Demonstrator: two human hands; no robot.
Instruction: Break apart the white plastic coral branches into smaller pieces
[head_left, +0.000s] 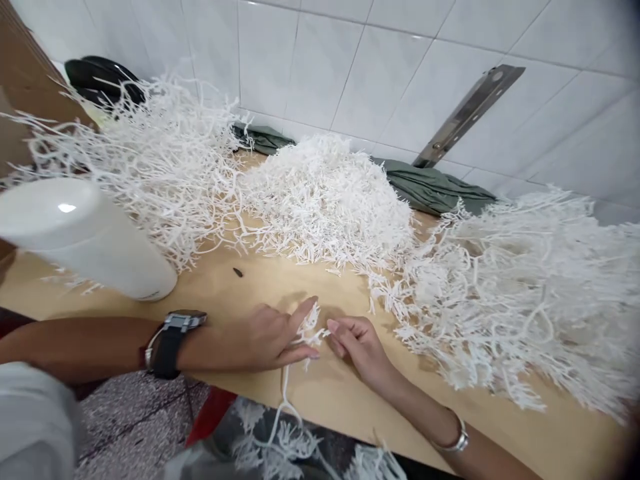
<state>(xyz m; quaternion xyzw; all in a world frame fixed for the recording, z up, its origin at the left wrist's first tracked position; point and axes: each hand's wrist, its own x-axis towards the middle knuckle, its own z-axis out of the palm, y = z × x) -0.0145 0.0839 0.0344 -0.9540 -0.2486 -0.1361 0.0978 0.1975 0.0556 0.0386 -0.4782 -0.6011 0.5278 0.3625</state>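
My left hand (270, 335), with a watch on its wrist, is closed on a white branched sprig (310, 323), which looks like plastic. The thumb and forefinger lie on either side of its tips. My right hand (361, 348) pinches one of the small tips between thumb and forefinger, close beside the left fingers. From under my left hand a white stem (285, 390) hangs over the table's front edge, down to more branched white pieces (285, 443) near my lap. A heap of short white bits (330, 207) lies just beyond both hands.
Tangled white branches are piled at the left (165, 160) and right (525, 280). A white cylindrical container (105, 247) stands at the left on the brown table (210, 287). A small dark object (238, 272) lies nearby. Green cloth (435, 187) runs along the tiled wall, where a metal strip (470, 113) leans.
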